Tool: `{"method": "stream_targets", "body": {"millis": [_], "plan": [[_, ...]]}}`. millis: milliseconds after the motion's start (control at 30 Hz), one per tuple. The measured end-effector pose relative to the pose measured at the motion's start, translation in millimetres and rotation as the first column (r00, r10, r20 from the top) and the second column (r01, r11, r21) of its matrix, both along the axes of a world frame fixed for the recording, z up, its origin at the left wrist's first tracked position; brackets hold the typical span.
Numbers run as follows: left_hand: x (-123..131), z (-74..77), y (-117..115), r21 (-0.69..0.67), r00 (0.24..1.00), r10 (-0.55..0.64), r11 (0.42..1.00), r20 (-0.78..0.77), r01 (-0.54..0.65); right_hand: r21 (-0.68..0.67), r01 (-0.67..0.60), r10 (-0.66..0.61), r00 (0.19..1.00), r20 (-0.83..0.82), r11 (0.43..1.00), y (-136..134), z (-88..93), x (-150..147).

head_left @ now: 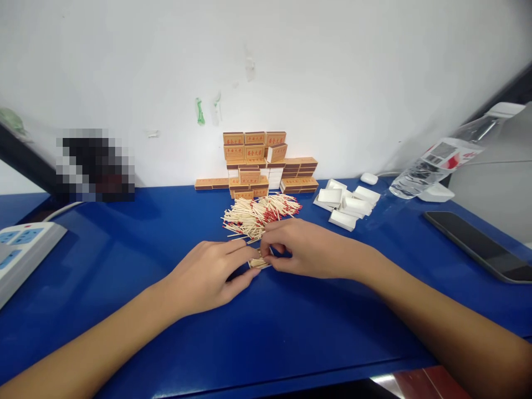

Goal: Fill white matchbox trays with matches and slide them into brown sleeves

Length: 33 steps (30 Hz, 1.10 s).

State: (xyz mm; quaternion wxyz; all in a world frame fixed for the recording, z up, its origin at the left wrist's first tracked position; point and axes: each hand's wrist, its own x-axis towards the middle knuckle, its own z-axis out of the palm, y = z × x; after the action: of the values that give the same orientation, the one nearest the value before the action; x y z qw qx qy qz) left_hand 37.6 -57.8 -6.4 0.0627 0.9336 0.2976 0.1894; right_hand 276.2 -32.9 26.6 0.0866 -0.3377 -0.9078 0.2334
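Note:
A small white matchbox tray [251, 266] with matches [260, 261] in it lies on the blue table, between my two hands. My left hand [210, 274] grips the tray from its left side, thumb at the near edge and fingers at the far edge. At the tray's right end, my right hand [310, 249] has its fingers closed over the matches; whether a match is pinched between them is hidden. Just beyond my hands spreads a loose pile of red-tipped matches [257, 213].
Stacked matchboxes [254, 152] stand against the wall behind the pile. Several white trays [354, 207] lie to their right. Farther right are a tilted water bottle [444, 154], a white earphone case [369, 178] and a phone [477, 244]. A power strip [25, 255] is at the left.

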Motion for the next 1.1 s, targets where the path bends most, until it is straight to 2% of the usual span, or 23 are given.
{"method": "stream_targets", "body": {"millis": [100,267,667,800,1100], "plan": [[0,0.9,-1,-0.001,0.998,0.059,0.998,0.002,-0.059,-0.029,-0.022,0.022,1.0,-0.017,0.999,-1,0.6,0],[-1,-2.9,2,0.004,0.985,0.149,0.989,-0.092,-0.149,-0.035,-0.016,0.016,1.0,0.012,0.999,-3,1.7,-3],[-1,-0.6,2,-0.041,0.978,0.144,0.988,-0.149,-0.152,-0.056,-0.035,0.033,0.999,-0.033,0.998,-4,-1.2,-6],[0,-0.3,3,-0.035,0.981,0.126,0.991,-0.146,-0.132,-0.099,-0.078,0.066,0.99,-0.121,0.992,-6,-2.9,-8],[-1,0.6,4,-0.026,0.983,0.098,0.994,-0.155,-0.103,-0.206,-0.07,0.048,0.993,-0.108,0.976,-7,-9.8,-9]]}}
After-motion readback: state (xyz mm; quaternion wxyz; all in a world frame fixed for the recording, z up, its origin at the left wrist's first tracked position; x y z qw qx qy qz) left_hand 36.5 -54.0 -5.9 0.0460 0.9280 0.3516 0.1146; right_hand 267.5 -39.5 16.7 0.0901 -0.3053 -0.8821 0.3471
